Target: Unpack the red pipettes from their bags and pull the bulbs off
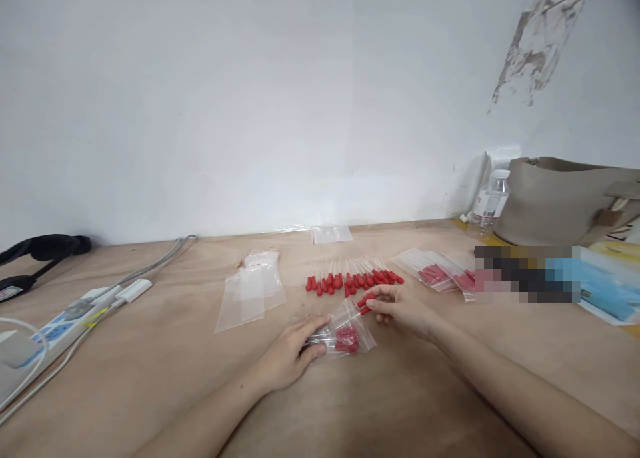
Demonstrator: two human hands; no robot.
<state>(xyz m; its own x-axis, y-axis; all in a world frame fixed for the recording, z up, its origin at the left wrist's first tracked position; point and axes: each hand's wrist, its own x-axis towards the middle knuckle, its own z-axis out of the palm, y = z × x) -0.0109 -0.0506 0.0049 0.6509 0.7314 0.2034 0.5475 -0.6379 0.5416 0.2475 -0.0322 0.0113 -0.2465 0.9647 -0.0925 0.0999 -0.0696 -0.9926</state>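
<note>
My left hand [299, 353] grips a clear zip bag [367, 339] at its left end, thumb and fingers on either side. Inside the bag lie droppers with red rubber bulbs [347, 339]; how many cannot be told. Between the fingertips of my right hand [393, 306] is a red-bulbed dropper [367, 303], perhaps more than one, its thin tube pointing left into the bag's mouth. Just beyond both hands, a row of loose droppers [338, 281] lies with the red bulbs toward me and the clear tubes pointing to the wall.
Flat bags [240, 305] overlap on the wooden table [165, 378] at left, and another bag [333, 235] lies by the wall. Filled bags [437, 271] rest at right. Beyond are a bottle [491, 201], a grey bag [560, 201], a power strip [65, 325] and black straps [47, 248].
</note>
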